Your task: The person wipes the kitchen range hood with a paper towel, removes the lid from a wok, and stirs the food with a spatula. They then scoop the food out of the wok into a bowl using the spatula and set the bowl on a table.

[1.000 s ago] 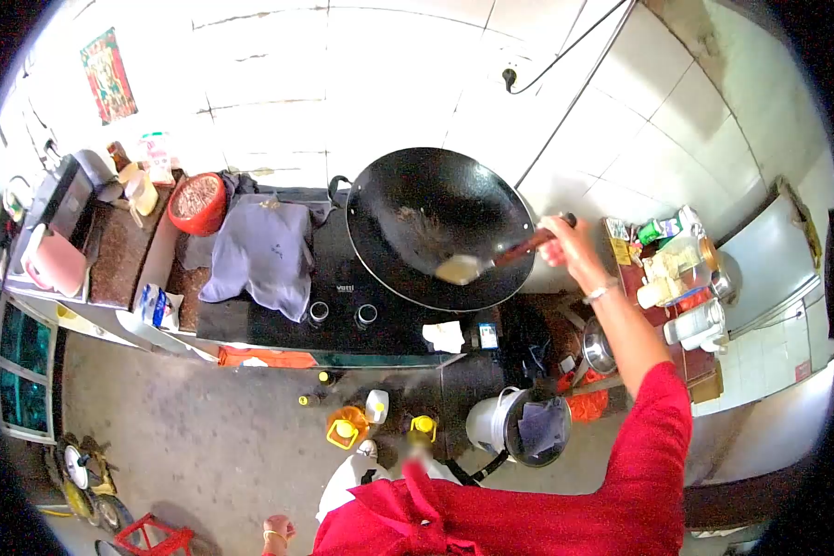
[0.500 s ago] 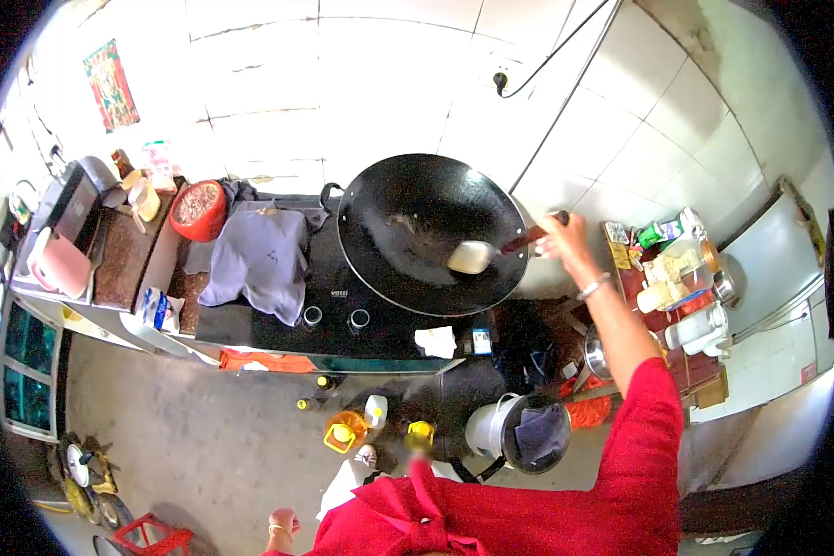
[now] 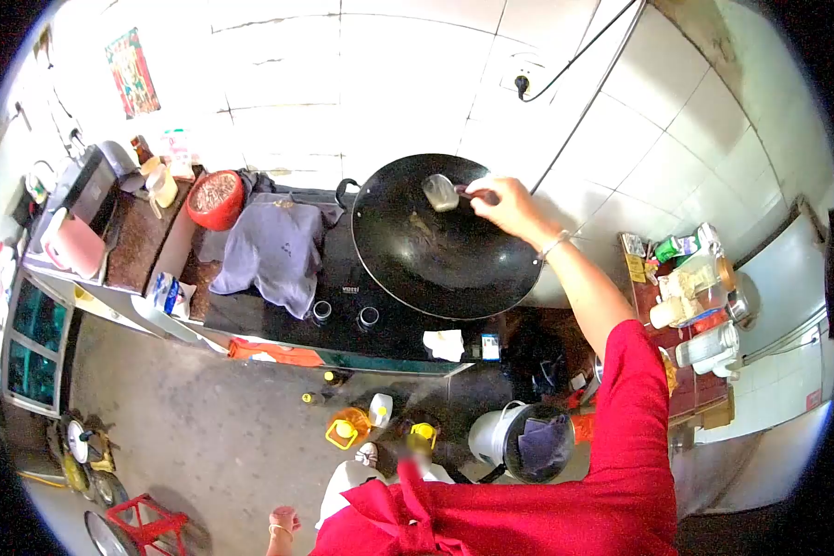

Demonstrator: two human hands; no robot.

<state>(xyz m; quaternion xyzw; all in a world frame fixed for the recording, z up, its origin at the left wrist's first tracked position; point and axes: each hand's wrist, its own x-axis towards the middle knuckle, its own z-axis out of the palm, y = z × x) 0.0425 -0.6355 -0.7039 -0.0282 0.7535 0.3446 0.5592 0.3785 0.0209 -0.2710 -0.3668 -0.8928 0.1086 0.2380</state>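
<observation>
My right hand (image 3: 508,206) is closed around the dark handle of a wok spatula (image 3: 440,193). The metal blade is over the far inner side of a large black wok (image 3: 435,269), and I cannot tell whether it touches the surface. A small brownish patch shows inside the wok. The wok sits on a black stove (image 3: 347,332) with two knobs. Down at the lower left, my left hand (image 3: 284,519) hangs beside my body, away from the stove; its fingers are too small and blurred to read.
Left of the wok lie a grey cloth (image 3: 273,246) and a red bowl (image 3: 215,199). Jars and packets crowd a side table (image 3: 690,394) at right. On the floor stand an oil jug (image 3: 348,426), a lidded bucket (image 3: 491,431) and a red stool (image 3: 148,521).
My right hand has swung the spatula from the wok's near right part up and left to its far side. The whole view has shifted slightly. My left hand stays low.
</observation>
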